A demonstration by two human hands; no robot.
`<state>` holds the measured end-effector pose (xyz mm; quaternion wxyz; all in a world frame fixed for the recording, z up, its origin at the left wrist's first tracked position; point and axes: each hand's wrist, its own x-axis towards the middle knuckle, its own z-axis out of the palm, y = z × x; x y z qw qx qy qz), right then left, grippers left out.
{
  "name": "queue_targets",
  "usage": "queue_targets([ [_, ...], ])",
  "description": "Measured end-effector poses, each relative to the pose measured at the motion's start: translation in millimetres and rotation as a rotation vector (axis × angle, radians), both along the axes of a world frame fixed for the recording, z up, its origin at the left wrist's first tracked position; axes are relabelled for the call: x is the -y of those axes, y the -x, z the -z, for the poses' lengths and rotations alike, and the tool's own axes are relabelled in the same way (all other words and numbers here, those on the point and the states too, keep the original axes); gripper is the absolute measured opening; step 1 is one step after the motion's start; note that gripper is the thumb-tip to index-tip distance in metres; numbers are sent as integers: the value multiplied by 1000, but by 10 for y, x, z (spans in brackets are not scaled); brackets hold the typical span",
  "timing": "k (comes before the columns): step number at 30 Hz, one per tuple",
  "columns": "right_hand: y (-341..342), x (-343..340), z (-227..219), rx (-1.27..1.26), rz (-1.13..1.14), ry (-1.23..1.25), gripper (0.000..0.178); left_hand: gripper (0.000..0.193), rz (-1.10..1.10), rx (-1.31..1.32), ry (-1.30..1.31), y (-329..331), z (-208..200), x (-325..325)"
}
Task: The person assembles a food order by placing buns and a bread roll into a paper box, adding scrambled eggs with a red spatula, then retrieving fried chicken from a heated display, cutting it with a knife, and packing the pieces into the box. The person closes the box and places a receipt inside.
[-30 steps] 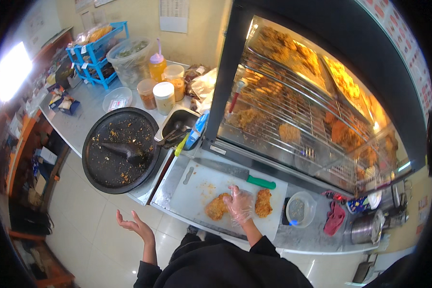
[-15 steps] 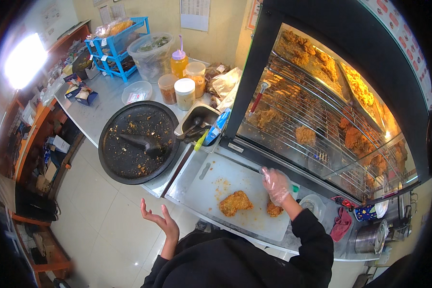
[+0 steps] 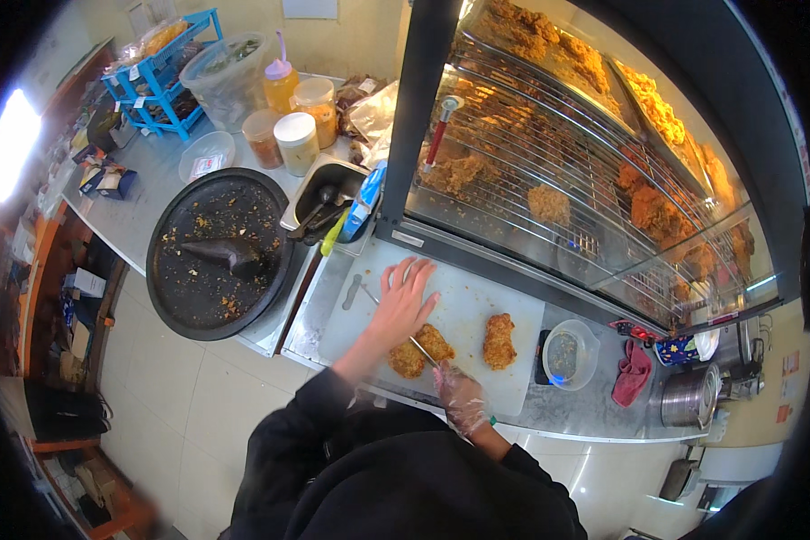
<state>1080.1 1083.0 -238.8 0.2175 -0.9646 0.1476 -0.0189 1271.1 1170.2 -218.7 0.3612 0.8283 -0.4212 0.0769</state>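
Observation:
My right hand point(image 3: 463, 400), in a clear plastic glove, is closed around the handle of a knife point(image 3: 422, 349). The blade slants up and left across a piece of fried chicken point(image 3: 435, 342) on the white cutting board point(image 3: 466, 292). My bare left hand point(image 3: 403, 301) is over the blade, fingers stretched out, and hides its middle part. Whether the palm touches the blade I cannot tell. A second piece of fried chicken point(image 3: 499, 342) lies apart on the board's right side. Crumbs are scattered on the board.
A glass-fronted warming cabinet point(image 3: 405, 239) with racks of fried chicken borders the board's far side. Left stands a dark stone mortar point(image 3: 166, 297) with a pestle point(image 3: 229, 255). A metal container point(image 3: 310, 193) holds utensils. A clear bowl point(image 3: 571, 355) and red cloth point(image 3: 633, 371) lie right.
My left hand has come from beside the counter to above the board. My right hand now grips a knife, its blade across the left chicken piece. The view has shifted.

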Motion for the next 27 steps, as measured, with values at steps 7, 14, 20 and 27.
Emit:
queue_targets([
  [7, 99, -20, 156, -67, -26, -15, 22, 53, -8, 154, -252, -104, 394, 141],
  [14, 54, -9, 405, -97, -30, -72, 24, 49, -6, 44, -274, -181, 553, 28],
  [20, -113, 398, 362, -277, -74, -227, 27, 45, 9, 51, -182, -234, 584, 212],
  [27, 77, 71, -43, -70, -9, -142, 20, 43, -29, 83, -140, -100, 111, 121],
])
